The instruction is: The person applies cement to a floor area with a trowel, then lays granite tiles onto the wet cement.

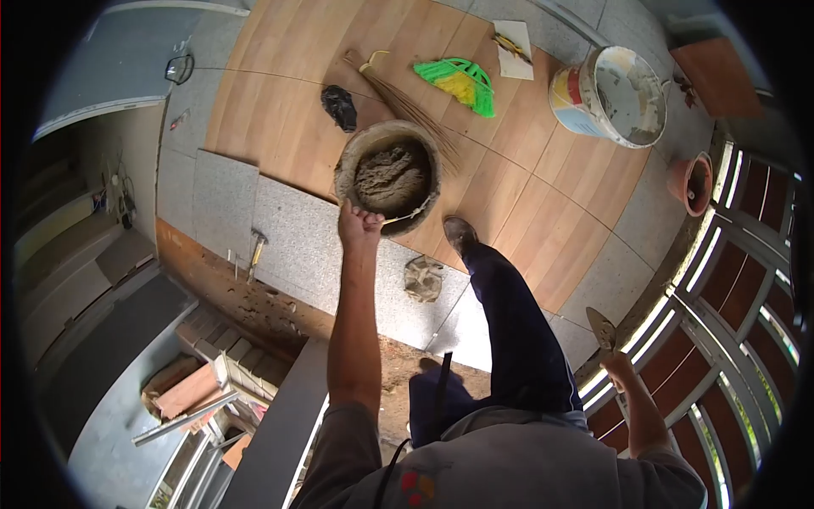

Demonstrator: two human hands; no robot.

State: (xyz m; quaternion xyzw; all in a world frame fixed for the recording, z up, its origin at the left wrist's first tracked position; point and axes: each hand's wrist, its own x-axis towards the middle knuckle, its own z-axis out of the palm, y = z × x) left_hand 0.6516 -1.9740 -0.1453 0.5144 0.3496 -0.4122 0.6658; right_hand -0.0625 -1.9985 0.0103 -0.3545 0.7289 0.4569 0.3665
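Observation:
My left hand [359,222] grips the near rim of a round mortar bucket [345,174]. Inside it lies a mound of brown wet mortar [392,176]. Off to the right, my right hand [621,371] is wrapped round the handle of a trowel [601,327], its blade pointing away from me. Past the bucket are a black plastic bag [339,108], a bundle of thin brown bristles [403,102] and a green and yellow broom head [458,85].
A paint bucket [572,100] with whitish residue stands at the far right, near a terracotta pot [691,182]. A hammer [257,252] lies by the strip of bare soil [212,263]. Slatted railing [721,297] runs along the right. Wood-look tiles [288,110] cover the floor.

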